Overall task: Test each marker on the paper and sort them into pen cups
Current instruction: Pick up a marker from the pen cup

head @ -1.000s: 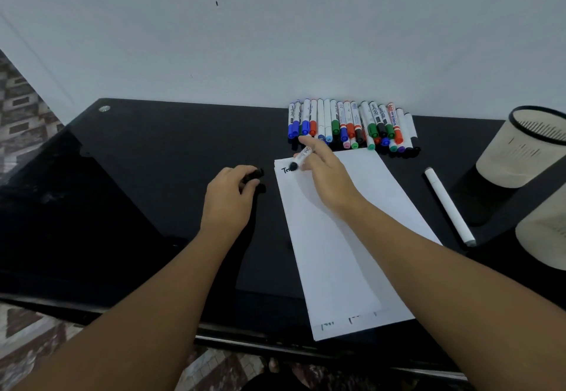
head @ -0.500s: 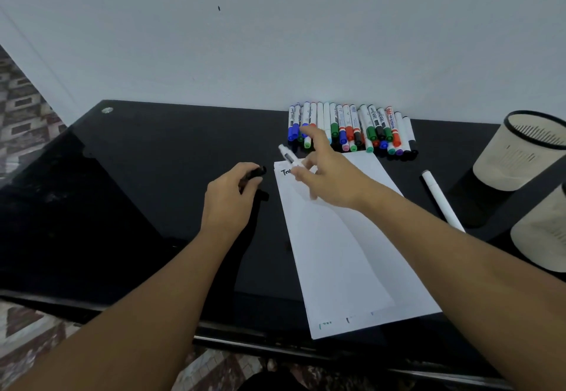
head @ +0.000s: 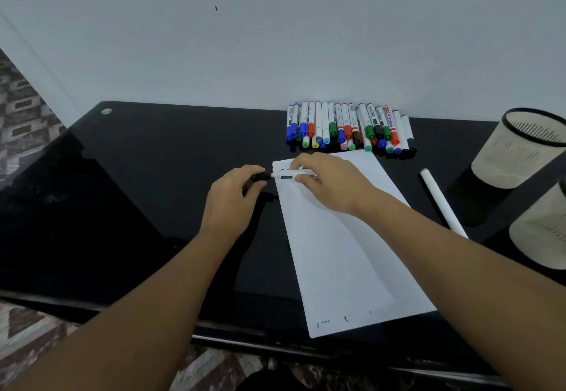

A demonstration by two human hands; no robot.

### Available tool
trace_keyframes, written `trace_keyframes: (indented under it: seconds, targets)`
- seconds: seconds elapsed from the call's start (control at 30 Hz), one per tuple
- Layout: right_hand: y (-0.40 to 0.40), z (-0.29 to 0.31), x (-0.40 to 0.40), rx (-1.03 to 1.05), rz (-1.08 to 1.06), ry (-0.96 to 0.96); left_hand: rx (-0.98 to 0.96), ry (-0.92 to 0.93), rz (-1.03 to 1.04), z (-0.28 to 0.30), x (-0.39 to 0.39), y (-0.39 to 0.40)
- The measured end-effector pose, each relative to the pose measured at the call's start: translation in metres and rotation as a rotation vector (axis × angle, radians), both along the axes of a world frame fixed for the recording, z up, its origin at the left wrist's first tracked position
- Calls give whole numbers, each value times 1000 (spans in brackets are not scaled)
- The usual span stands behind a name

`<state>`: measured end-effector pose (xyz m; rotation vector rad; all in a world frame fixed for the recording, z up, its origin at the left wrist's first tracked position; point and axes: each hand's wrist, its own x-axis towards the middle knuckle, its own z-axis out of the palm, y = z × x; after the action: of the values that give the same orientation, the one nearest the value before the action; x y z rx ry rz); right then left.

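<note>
Recapping: right hand (head: 329, 183) gripping black marker (head: 291, 173), left hand (head: 235, 197) pinching cap (head: 260, 176) at nine o'clock; best pushed straight until seated.

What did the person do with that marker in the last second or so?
The right hand lifted the marker off the paper, turned it sideways and brought its tip to the black cap held in the left hand, apparently to recap it. The row of markers, the loose white marker and both cups stayed put.
</note>
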<state>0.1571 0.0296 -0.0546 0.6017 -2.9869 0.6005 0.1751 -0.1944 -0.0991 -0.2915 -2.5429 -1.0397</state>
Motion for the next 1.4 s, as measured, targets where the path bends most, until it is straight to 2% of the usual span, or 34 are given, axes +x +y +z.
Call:
trace_keyframes:
  seconds: [0.23, 0.47, 0.6, 0.8, 1.4]
  targets:
    - [-8, 2, 3, 86, 62, 98, -64, 91, -39, 5, 8, 2]
    - [-9, 4, 10, 83, 172, 56, -39, -11, -76, 7, 13, 4]
    - [-9, 4, 12, 42, 161, 37, 21, -146, -70, 7, 10, 6]
    - [-2, 8, 13, 95, 126, -24, -305, -108, -48, -5, -3, 3]
    - [14, -5, 25, -181, -38, -29, -338, -118, -41, -2, -1, 5]
